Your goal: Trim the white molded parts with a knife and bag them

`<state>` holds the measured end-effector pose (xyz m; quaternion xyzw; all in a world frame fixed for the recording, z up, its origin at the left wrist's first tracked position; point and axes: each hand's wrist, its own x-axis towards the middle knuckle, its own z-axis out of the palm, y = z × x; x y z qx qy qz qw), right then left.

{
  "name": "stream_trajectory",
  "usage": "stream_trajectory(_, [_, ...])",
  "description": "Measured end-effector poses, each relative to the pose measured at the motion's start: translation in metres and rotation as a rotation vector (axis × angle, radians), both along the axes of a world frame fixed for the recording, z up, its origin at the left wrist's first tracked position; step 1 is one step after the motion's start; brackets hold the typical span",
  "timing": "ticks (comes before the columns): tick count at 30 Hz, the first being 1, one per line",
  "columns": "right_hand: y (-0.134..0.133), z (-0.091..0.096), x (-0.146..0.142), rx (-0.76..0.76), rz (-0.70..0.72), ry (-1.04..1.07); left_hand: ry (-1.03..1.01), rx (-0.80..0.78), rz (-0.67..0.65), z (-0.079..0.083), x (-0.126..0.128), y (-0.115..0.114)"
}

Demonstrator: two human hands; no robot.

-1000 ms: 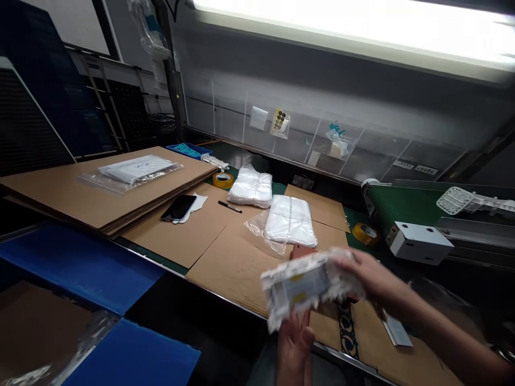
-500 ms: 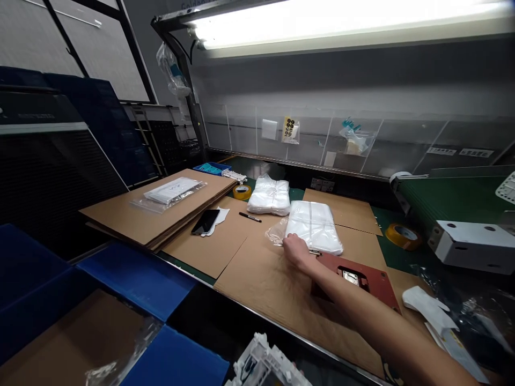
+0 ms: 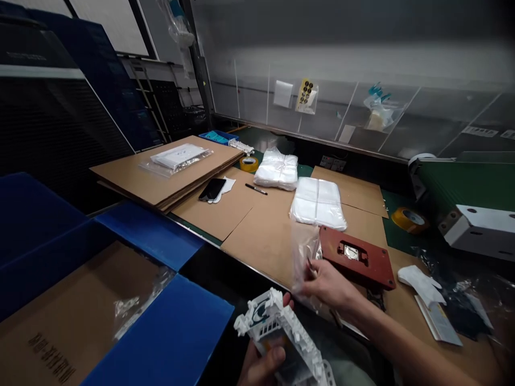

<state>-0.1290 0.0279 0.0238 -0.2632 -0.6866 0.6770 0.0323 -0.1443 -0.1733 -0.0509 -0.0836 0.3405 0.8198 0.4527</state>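
My left hand (image 3: 263, 362) is closed around a white plastic frame-like part (image 3: 292, 340) with notched edges and a dark curved piece near one end. It is held tilted below the table's front edge. The fingers of my right hand (image 3: 322, 281) pinch a clear plastic bag (image 3: 303, 249), which hangs upright just above the table edge. Something small and thin shows at those fingertips, too small to name. Beside the bag lies a red block fixture (image 3: 358, 257) with a metal piece in its recess. Behind it rests a tied stack of clear bags (image 3: 317, 203).
Another bag stack (image 3: 277, 169), a pen (image 3: 256, 188), a phone (image 3: 212, 190) and yellow tape (image 3: 248, 164) lie farther back. Cardboard sheets (image 3: 132, 174) are piled left. An open blue box (image 3: 161, 332) stands front left; a glove (image 3: 420, 284) and a conveyor (image 3: 475, 185) are at right.
My right hand has come back from the bag stack toward the table's front edge, bringing a clear bag. My left hand and the white part have risen into view. The camera has tilted down.
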Motion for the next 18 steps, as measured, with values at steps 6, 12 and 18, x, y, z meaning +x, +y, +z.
stream_trajectory(6, [-0.045, -0.043, 0.064, -0.277, -0.051, -0.097, -0.057, -0.252, -0.042, -0.008, 0.012, -0.018])
stream_trajectory(12, [-0.044, -0.060, 0.123, -0.522, -0.268, -0.006, -0.276, -0.511, -0.046, -0.035, 0.010, -0.036])
stream_trajectory(18, [-0.052, -0.076, 0.144, -0.403, -0.429, -0.042, -0.161, -0.523, -0.173, -0.036, 0.002, -0.037])
